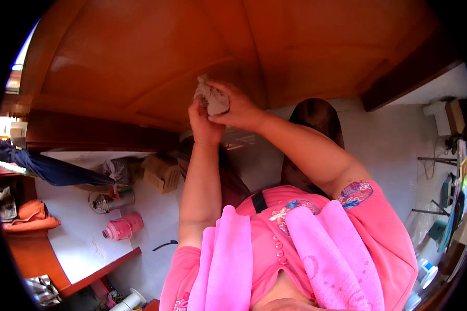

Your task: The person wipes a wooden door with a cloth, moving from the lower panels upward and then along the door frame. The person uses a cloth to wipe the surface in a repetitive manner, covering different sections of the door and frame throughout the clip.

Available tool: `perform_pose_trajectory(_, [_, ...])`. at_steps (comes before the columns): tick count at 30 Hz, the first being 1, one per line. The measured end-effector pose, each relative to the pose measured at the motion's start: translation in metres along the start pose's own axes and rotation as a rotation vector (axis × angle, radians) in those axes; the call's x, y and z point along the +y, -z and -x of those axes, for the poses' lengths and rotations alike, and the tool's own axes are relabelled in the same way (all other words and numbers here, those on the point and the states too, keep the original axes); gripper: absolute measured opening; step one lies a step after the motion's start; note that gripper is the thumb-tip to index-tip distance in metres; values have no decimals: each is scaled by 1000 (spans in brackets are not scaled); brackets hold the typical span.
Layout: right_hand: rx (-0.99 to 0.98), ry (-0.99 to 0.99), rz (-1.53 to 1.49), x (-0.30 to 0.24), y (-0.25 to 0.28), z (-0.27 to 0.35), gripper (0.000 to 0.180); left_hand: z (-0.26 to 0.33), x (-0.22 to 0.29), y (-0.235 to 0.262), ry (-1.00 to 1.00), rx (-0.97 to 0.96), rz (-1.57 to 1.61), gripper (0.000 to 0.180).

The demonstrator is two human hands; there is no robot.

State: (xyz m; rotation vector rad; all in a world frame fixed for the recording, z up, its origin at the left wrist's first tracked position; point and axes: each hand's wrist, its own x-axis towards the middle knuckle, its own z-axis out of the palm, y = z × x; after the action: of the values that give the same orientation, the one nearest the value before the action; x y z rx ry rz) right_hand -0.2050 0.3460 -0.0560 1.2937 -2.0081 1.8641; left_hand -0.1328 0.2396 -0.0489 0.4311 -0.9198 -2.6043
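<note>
A crumpled grey-white cloth [211,98] is pressed against a glossy brown panelled wooden surface [140,62]. My right hand [239,110] is closed over the cloth from the right. My left hand [204,124] grips its lower edge from below, touching the right hand. Both forearms rise from my pink shirt [379,233] at the bottom of the view. Part of the cloth is hidden inside my fingers.
A pink towel [228,259] hangs over my shoulders. On the white floor at left are a pink flask [120,228], a metal pot [106,202] and a cardboard box [161,176]. A dark blue cloth [52,168] drapes over wooden furniture. Cluttered shelves [451,197] stand at right.
</note>
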Motion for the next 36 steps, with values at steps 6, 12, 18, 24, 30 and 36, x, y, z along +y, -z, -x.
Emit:
perform_pose_trajectory(6, [-98, -712, -572, -20, 55, -22, 50, 8, 1, -31, -100, -190, -239, 67])
perform_pose_trajectory(12, [580, -346, -320, 2, 130, -27, 40, -40, 45, -4, -794, 4, -1365, 46])
perform_pose_trajectory(18, [827, -365, -73, 36, 230, -27, 43, -72, 58, 38, -1005, 99, -1812, 32])
perform_pose_trajectory(24, [708, -326, 173, 79, 222, -21, 40, -88, 41, 32, -1058, 222, -1941, 33])
perform_pose_trajectory(30, [441, -44, 694, 56, 153, -18, 45, -92, 34, 21, -1071, 323, -2033, 35])
perform_pose_trajectory(36, [324, 27, 783, 44, 164, -18, 41, -96, 36, 23, -1114, 309, -2042, 36])
